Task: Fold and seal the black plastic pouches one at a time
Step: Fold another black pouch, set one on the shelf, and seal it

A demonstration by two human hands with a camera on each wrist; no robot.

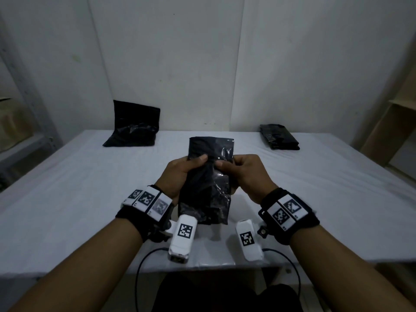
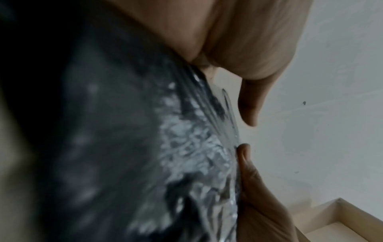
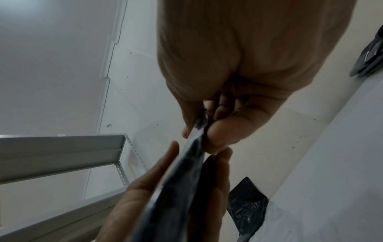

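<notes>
Hands [image 1: 211, 174] pinching upright pouch [image 1: 208, 199]

From my remote station, I saw a pouch [image 1: 208, 179] held above the table [image 1: 67, 199] at centre, left hand [image 1: 177, 174] at its nine o'clock, right hand [image 1: 245, 174] at three; an unfolded pile [image 1: 135, 126] lay at eleven o'clock, a folded stack [image 1: 279, 137] at one.

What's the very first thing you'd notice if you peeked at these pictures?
Right in the middle, the left hand and the right hand both pinch a crinkly black plastic pouch held up above the white table. Far back on the left, another black pouch leaning on the wall stands out, and a flat stack of folded black pouches lies far right.
</notes>
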